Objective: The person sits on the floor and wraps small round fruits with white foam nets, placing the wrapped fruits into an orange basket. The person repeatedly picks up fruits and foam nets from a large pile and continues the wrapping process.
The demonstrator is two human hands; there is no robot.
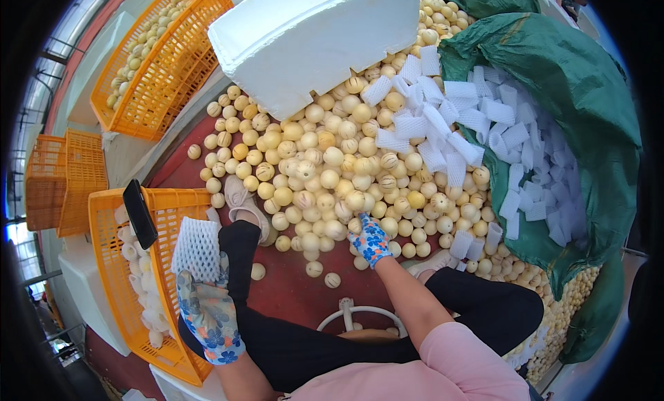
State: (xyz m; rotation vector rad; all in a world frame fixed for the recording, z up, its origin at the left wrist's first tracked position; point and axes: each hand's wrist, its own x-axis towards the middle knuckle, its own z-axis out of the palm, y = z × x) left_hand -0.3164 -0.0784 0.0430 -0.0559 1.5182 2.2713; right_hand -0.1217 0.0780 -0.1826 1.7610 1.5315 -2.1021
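Note:
My left hand, in a flowered glove, holds a white foam net sleeve upright over my left thigh. The sleeve looks hollow, and part of it is hidden by the palm. My right hand, gloved alike, reaches to the near edge of a heap of pepino melons. A striped pepino melon sits between its thumb and fingers. These fruits are round and pale yellow, several with dark stripes. Beside my left knee stands an orange plastic crate with sleeved fruit inside.
A green woven sack full of foam net sleeves lies open at right, some spilling onto the heap. A white foam box rests on the melons. A phone is at the crate's rim. Another fruit-filled crate stands at upper left.

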